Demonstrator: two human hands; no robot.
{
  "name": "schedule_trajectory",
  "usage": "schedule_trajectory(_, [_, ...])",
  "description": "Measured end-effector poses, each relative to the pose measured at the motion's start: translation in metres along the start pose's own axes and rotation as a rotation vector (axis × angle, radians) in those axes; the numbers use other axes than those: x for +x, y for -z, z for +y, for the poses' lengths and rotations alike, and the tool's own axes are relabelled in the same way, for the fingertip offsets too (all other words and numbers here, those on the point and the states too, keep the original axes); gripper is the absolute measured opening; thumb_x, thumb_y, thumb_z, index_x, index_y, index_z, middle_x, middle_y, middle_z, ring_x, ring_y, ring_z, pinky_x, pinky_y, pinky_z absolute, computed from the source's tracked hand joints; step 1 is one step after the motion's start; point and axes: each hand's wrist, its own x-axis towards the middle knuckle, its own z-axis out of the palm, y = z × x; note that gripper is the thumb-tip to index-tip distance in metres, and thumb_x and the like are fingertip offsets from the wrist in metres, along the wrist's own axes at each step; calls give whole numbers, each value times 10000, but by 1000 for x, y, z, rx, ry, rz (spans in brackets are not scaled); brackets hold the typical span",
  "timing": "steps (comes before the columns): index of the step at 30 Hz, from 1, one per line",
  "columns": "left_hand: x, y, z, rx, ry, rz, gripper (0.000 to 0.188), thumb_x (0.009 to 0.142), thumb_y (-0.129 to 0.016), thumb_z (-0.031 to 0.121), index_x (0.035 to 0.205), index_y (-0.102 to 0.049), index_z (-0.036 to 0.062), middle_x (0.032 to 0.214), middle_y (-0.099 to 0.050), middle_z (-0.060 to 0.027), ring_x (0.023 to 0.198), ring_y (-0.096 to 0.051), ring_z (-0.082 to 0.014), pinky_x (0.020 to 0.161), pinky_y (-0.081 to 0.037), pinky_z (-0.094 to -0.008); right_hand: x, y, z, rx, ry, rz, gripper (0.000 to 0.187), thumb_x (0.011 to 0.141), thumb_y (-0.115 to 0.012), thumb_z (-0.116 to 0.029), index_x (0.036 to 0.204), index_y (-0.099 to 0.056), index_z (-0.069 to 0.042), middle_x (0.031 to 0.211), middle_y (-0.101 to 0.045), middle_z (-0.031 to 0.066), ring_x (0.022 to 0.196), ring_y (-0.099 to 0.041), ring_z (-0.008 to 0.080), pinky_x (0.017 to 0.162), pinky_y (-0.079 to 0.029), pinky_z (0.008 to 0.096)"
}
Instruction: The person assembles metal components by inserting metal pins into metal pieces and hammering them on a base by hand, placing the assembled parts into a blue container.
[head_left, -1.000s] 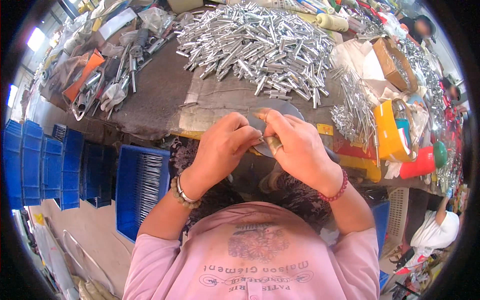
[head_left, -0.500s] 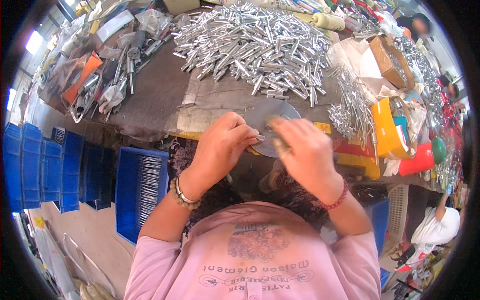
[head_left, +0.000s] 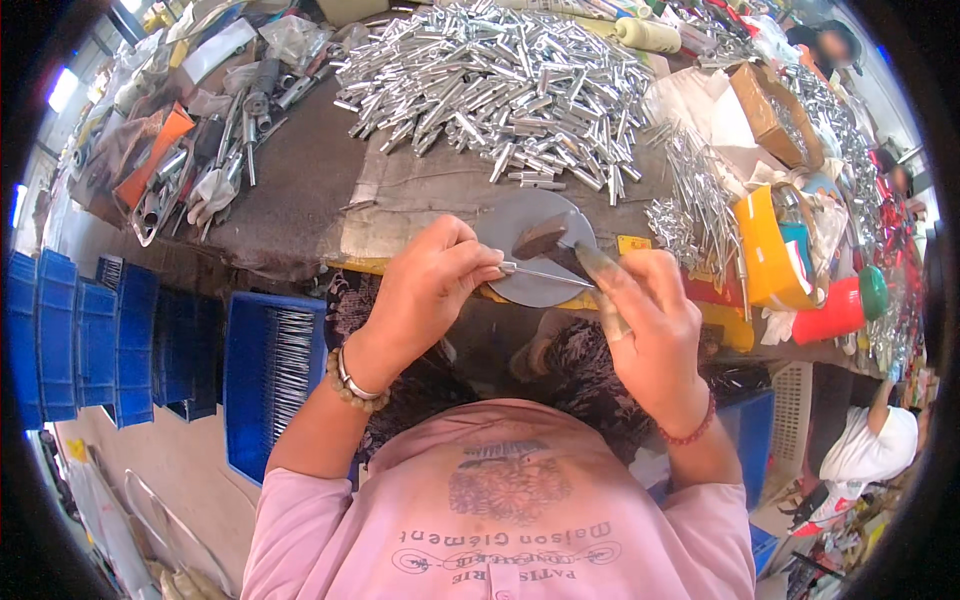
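My left hand (head_left: 440, 272) pinches a small silver metal tube (head_left: 508, 267) between thumb and fingers. From that tube a thin metal rod (head_left: 555, 276) runs right to my right hand (head_left: 655, 310), whose thumb and fingers close on its other end. How far the rod goes inside the tube cannot be made out. Behind both hands lies a round grey disc (head_left: 510, 215) at the table's front edge. A dark brown flat piece (head_left: 541, 236) shows on the disc, beside my right fingertips. Dark smudges or covers are on those fingertips.
A large heap of short silver tubes (head_left: 500, 90) covers the table's far middle. Thin metal rods (head_left: 700, 205) lie to its right, near a yellow container (head_left: 770, 250) and a red jar (head_left: 830, 318). A blue bin of rods (head_left: 235, 380) stands lower left. Another person (head_left: 870, 445) is at right.
My right hand, blurred over the disc before, is now further right, gripping the thin rod that meets the tube. The brown piece on the disc shows plainly. My left hand keeps its pinch.
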Motion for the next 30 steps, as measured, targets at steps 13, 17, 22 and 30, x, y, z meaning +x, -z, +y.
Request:
schedule_trajectory(13, [-1,4,0,-83,87,-39,227,862,-862,-13,1070,-792,44,960,-647,-94,857,-652,-254,744,-524,-336,5,1,-13,19,49,101,357,870,-784,13,1198,-806,-125,1024,-659,76,821,-704,289,668,-581,380])
schedule_trajectory(17, [3,2,-2,-101,45,-34,190,857,-868,3,1023,-782,31,945,-653,-116,845,-675,-303,732,-544,-386,-16,-11,-5,-60,-23,-144,415,862,-786,20,1248,-798,-129,1034,-664,73,826,-701,288,686,-583,391])
schedule_trajectory(22, [0,1,-5,-77,87,-49,226,854,-870,-11,1064,-798,34,971,-657,-92,877,-660,-256,765,-530,-344,-11,-9,-1,-54,49,14,453,866,-767,42,1287,-794,-124,1025,-695,83,837,-719,292,698,-588,388])
schedule_trajectory(30, [-3,2,-6,-50,94,-61,193,879,-865,37,1064,-813,41,968,-647,-91,894,-652,-244,788,-528,-341,-22,-16,1,-62,36,-97,483,844,-720,50,1303,-763,-98,923,-614,95,795,-688,326,687,-571,435])
